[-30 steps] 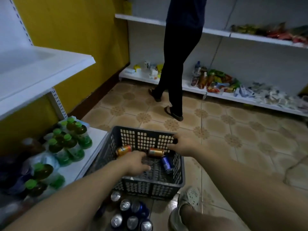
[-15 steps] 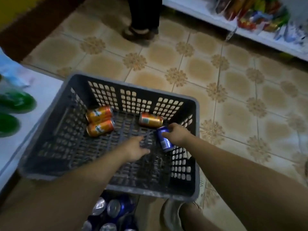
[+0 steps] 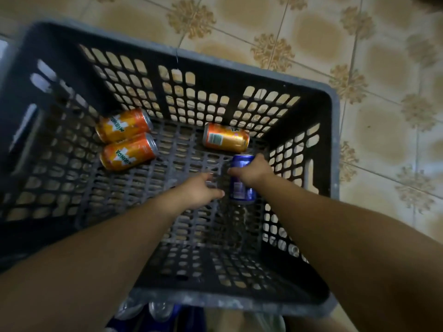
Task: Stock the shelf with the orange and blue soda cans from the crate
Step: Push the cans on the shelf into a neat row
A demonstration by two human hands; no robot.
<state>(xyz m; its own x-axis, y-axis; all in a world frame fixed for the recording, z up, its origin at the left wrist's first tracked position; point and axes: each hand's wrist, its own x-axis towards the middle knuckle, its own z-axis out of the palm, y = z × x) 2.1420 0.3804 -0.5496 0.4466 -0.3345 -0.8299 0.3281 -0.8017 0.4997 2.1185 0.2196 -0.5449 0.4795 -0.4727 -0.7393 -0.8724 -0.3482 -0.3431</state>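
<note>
Right hand (image 3: 251,172): reaches down into the crate (image 3: 334,140) and grips the blue soda can (image 3: 239,191) from above, with the fingers curled round its far half. The can sits close to the crate's right wall, its length running toward the viewer. Whether it rests on the perforated bottom or is raised off it cannot be told. Left hand (image 3: 199,190): hovers over the crate bottom just beside the blue soda can's left side, fingers relaxed and loosely extended, holding nothing. Whether the thumb tip touches the can cannot be told. Both bare forearms enter from the lower edge of the view and cross the crate's near rim. Just beyond the far end of the blue soda can, the single orange can (image 3: 225,138) lies on its side near the far wall. At the far left of the bottom, the upper orange can (image 3: 124,125) and the lower orange can (image 3: 129,150) lie on their sides, side by side and touching, silver ends to the right, well apart from both hands. The crate is dark grey plastic with slotted walls and a gridded bottom. The tiled floor (image 3: 383,56), beige with brown floral motifs, shows beyond it and to its right. Below the near rim, blurred silver can tops (image 3: 158,310) appear amid blue packaging.
</note>
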